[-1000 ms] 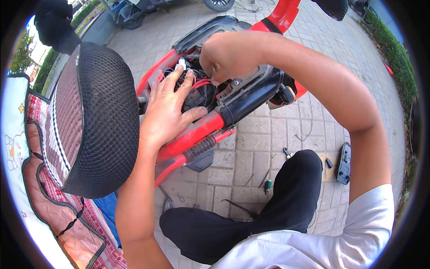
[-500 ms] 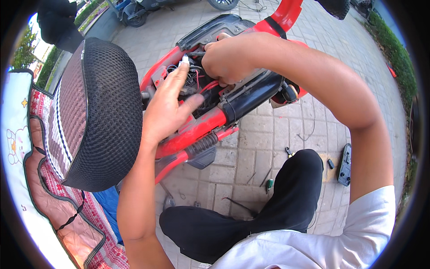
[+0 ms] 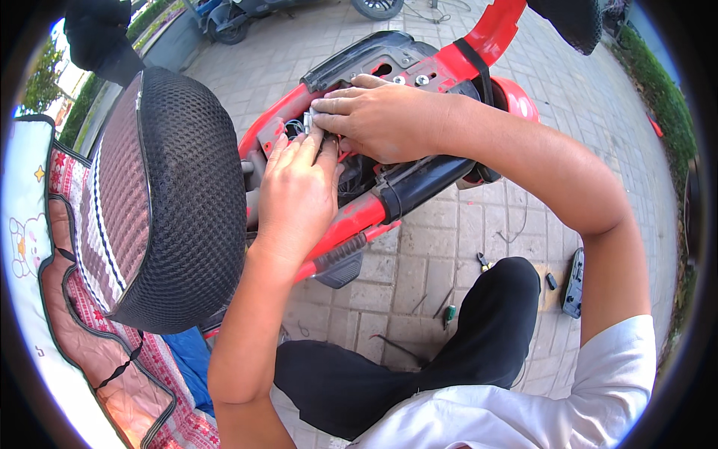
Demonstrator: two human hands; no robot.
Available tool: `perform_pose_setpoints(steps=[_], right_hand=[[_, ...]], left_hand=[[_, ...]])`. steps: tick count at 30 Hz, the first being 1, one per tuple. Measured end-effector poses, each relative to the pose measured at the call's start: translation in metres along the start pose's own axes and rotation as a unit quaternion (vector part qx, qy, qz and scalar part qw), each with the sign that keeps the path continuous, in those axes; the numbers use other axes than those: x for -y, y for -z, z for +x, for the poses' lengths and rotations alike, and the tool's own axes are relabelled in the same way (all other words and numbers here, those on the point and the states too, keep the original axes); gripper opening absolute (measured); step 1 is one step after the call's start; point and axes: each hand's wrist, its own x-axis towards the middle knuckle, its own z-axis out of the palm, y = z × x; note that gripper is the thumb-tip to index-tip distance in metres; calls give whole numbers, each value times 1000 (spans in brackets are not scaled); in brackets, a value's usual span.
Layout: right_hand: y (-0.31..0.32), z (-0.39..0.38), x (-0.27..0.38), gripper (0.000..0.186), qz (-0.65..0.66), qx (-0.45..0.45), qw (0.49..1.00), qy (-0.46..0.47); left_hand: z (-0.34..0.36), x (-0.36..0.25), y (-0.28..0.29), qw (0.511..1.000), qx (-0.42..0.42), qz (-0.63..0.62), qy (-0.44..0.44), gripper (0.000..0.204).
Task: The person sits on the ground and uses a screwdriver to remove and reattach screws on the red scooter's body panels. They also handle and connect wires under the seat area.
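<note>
Inside scooter bay point(image 3: 271, 135), wires point(image 3: 293, 128), white connector point(image 3: 307, 120); left fingers point(image 3: 302, 154), right fingers point(image 3: 336, 106) alongside, grip unclear

Pale connector point(image 3: 307, 120) in the open body of a red scooter point(image 3: 357, 215).
The connector is small and partly hidden; thin wires point(image 3: 294, 128) lie just beside it. The scooter's red tube is dusty.

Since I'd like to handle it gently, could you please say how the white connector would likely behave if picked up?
The white connector is probably light, being small beside the left hand. Its straight edges suggest a fairly stiff body. The wires next to it curve, so they would likely flex.
</note>
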Motion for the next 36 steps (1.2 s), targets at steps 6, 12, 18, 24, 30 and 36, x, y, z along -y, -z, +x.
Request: perform_pose_setpoints(steps=[6, 12, 18, 24, 30, 36], right_hand=[[1, 2, -2, 54, -1, 16, 1000, -9], [8, 17, 0, 44, -12, 61, 998, 0], [24, 22, 10, 53, 4, 153, 987, -45], [25, 20, 10, 54, 19, 149, 987, -51], [23, 24, 10, 54, 7, 178, 983, -43], [3, 11, 1, 50, 0, 66, 998, -23]], left_hand=[[-17, 4, 12, 988, -77, -106, 78, 36], [-18, 31, -4, 993, -75, -53, 81, 40], [-6, 44, -10, 987, -104, -108, 55, 51], [-5, 46, -13, 991, -89, -75, 61, 65], [19, 50, 7, 994, 95, 40, 37, 73], [5, 56, 3, 992, 101, 72, 32, 81]])
